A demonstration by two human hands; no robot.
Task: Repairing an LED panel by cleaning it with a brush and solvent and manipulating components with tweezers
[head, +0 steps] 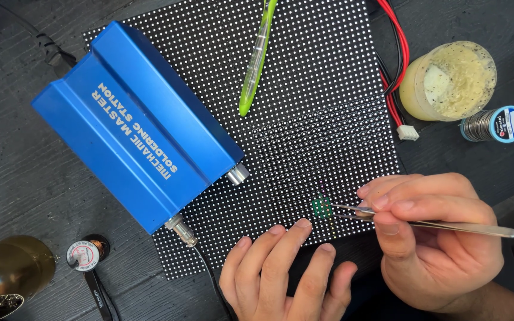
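R hand (441, 238) pinches metal tweezers (423, 223) betw thumb and forefinger, other fingers curled under; grip is closed on the tool. Tweezer tips sit at a small green patch (322, 207) on the LED panel (322, 89), touching or just beside it, can't tell which. Rear end of the tweezers sticks out to the right past the hand.

L hand (287, 273) is loose, not holding anything: fingers spread, tips resting on the lower edge of the panel, just left of and below the green patch. Index tip is nearest the patch, but apart from it.

Panel is a black board w/ a white dot grid, lying flat on a dark wood table (7, 172). Green patch is in its lower right part, near the bottom edge.

Blue box (135, 122), a soldering station, lies diagonally over the panel's left side, w/ a knob (237, 174) and connector (181, 229) on its lower end; a black cable runs from the connector down past the L hand. Green pen (258, 56) lies on the panel top centre, tilted.

Right of the panel: red/black wires (397, 56) ending in a white plug (407, 132), a yellowish tub (449, 81), a solder spool (495, 124) just below-right of the tub. Bottom left: brass object (7, 267), partly cut off, and a small wick reel (85, 252) near it.
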